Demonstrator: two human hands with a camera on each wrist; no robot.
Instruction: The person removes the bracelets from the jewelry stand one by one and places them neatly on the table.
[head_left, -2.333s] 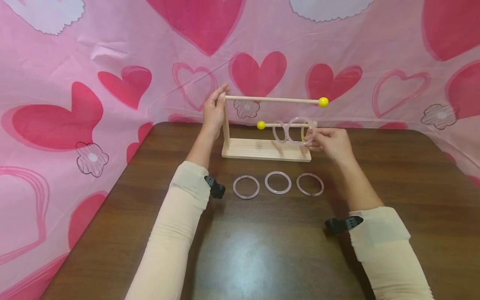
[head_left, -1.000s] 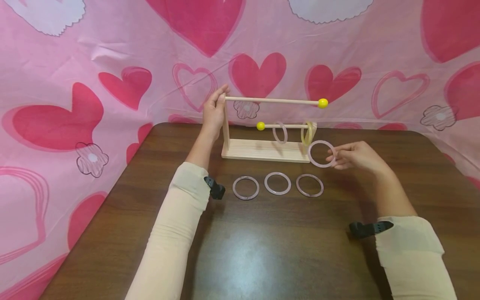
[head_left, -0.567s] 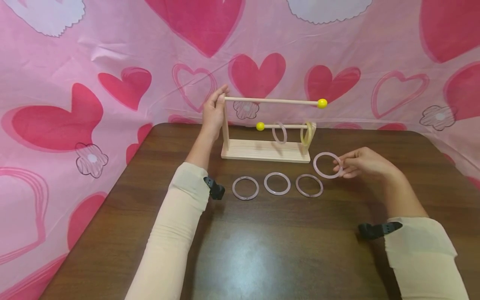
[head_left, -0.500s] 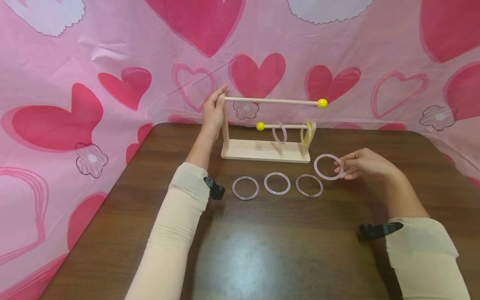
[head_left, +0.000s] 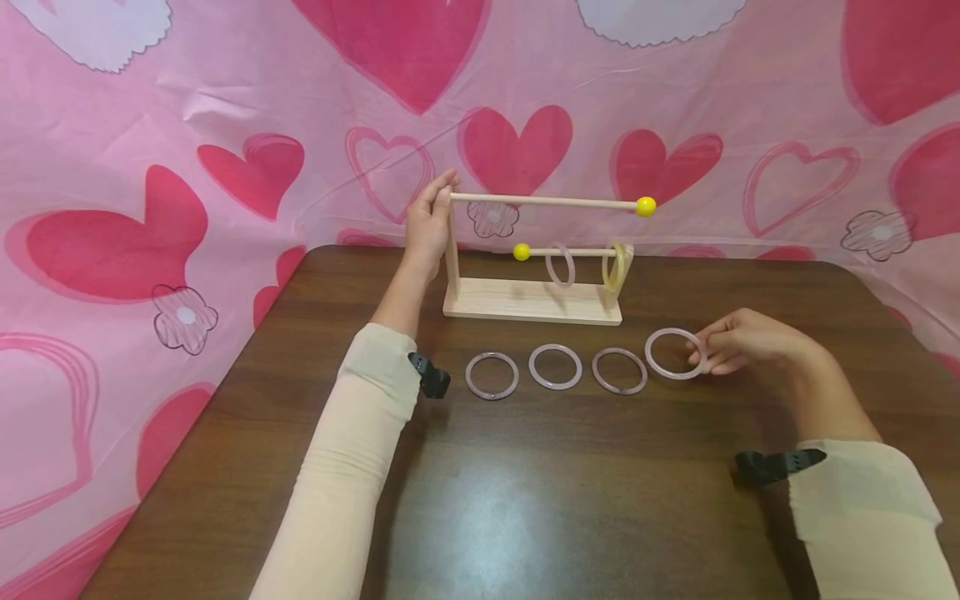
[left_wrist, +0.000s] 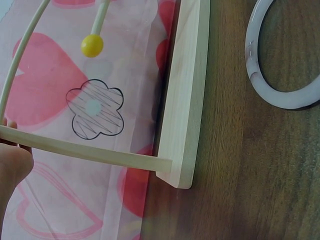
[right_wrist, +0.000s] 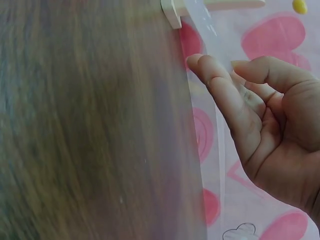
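My left hand (head_left: 429, 223) grips the top of the left post of a wooden rack (head_left: 532, 300), whose two rods end in yellow balls. On the lower rod hang a pale pink bangle (head_left: 560, 265) and, against the right post, yellow bangle shapes (head_left: 613, 268) that overlap. Between thumb and fingers, my right hand (head_left: 750, 343) pinches another pale pink bangle (head_left: 649, 354) by its right side, to the right of the rack and near the table. In the right wrist view this bangle (right_wrist: 202, 22) is only partly visible.
Three pale purple bangles lie in a row before the rack: a left one (head_left: 469, 385), a middle one (head_left: 533, 377) and a right one (head_left: 597, 379). A brown wooden table (head_left: 525, 483) bears everything. Behind it hangs a pink heart-patterned cloth (head_left: 322, 100).
My right hand has carried the pink bangle away from the lower rod, rightward and down toward me, beside the row on the table. My left hand stays on the post.
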